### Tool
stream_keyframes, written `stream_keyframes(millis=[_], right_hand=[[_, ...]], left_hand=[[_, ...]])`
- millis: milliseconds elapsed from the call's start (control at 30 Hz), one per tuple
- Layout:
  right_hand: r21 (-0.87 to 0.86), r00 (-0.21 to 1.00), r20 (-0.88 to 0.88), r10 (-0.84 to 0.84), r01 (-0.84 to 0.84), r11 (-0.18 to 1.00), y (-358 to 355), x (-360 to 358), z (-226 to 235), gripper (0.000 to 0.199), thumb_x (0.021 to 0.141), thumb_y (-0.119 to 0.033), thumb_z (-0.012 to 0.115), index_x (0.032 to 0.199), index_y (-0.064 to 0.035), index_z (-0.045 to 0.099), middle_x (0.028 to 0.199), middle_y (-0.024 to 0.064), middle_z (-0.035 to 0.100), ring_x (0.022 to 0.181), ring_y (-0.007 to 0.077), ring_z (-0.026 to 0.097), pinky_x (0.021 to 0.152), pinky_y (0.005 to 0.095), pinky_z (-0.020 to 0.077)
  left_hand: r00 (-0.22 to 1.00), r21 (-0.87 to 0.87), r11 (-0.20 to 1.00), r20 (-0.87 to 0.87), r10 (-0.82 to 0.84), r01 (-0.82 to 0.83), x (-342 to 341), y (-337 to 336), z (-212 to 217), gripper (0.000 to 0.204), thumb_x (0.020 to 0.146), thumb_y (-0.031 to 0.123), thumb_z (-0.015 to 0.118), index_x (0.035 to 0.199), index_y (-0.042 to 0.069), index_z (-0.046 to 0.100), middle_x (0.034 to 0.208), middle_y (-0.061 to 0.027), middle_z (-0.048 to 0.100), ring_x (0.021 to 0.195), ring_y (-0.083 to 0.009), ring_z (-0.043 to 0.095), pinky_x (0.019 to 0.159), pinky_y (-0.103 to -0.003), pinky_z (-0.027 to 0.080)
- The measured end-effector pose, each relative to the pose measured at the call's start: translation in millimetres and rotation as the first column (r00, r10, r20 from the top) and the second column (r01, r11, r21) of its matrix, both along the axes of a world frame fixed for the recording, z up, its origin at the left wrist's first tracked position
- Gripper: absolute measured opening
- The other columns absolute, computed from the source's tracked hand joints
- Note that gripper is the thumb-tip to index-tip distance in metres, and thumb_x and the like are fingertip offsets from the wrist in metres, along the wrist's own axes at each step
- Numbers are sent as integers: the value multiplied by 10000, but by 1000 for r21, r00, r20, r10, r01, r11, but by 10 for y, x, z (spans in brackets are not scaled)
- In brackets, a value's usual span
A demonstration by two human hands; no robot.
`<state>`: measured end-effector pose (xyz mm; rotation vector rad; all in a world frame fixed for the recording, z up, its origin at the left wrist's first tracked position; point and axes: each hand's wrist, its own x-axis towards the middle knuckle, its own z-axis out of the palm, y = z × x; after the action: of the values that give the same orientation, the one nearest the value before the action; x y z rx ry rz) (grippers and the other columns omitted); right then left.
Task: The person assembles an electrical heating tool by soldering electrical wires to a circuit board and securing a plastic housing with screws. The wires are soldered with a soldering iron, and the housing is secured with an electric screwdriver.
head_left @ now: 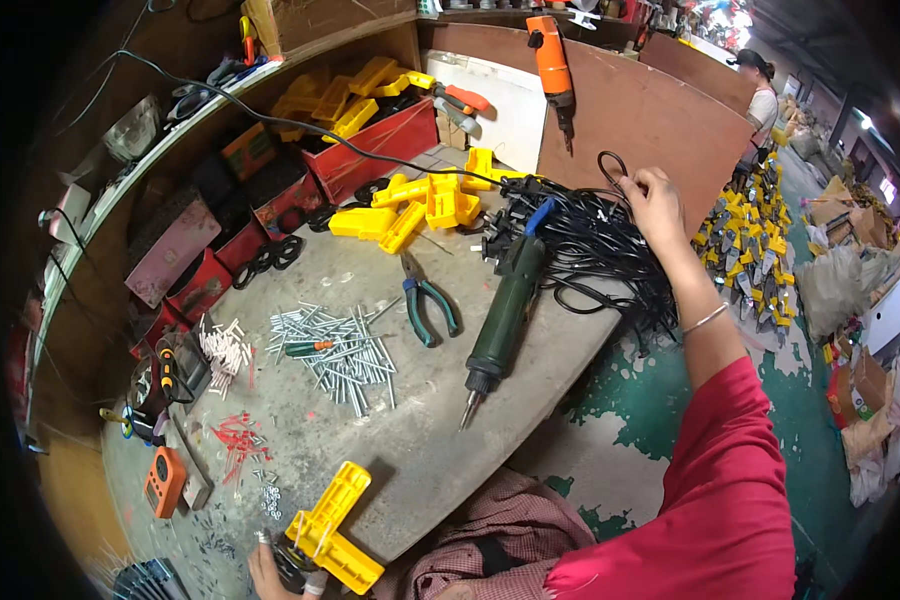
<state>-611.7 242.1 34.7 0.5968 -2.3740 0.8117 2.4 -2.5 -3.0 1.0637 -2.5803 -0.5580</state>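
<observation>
At the table's near edge, my left hand (267, 574) is closed round the lower end of a yellow L-shaped plastic housing (342, 515); white wraps cover two fingertips, and a dark part is partly hidden there. My right hand (656, 207) reaches to the far right, its thumb and fingers pinching a loop of black cable (610, 172) above a heap of black cables (595, 240). Left of the heap, a dark green electric screwdriver (508, 315) lies on the grey table (450, 395). Green-handled pliers (428, 305) rest beside it.
Long screws (340, 350) lie in a pile left of centre, with red pieces (238, 445) and small nuts (271, 502) nearer. Yellow housings (410, 205) lie before a red bin (375, 145). An orange power tool (551, 65) hangs at the back. A person (760, 100) stands far right.
</observation>
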Motion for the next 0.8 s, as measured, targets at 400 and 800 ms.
stream_keyframes(millis=[400,800], right_hand=[[-473,701,386,599,-407,781,-107,-312,468,658,800,-136,727,1366,-55,400,904,91,643,610,140,593,598,296,502],[-112,861,-450,237,-317,942,-196,319,1080,442,841,-85,575,1277,-93,499,964,179,684,629,184,674,572,317,553]], left_hand=[[1000,-199,980,-17,20,-23,19,172,132,624,813,167,710,1359,16,450,1338,-244,483,1236,-416,447,1026,-448,362],[982,-413,907,-116,-146,86,-89,326,225,493,780,104,720,1243,27,571,1206,-228,561,1074,-399,562,890,-435,476]])
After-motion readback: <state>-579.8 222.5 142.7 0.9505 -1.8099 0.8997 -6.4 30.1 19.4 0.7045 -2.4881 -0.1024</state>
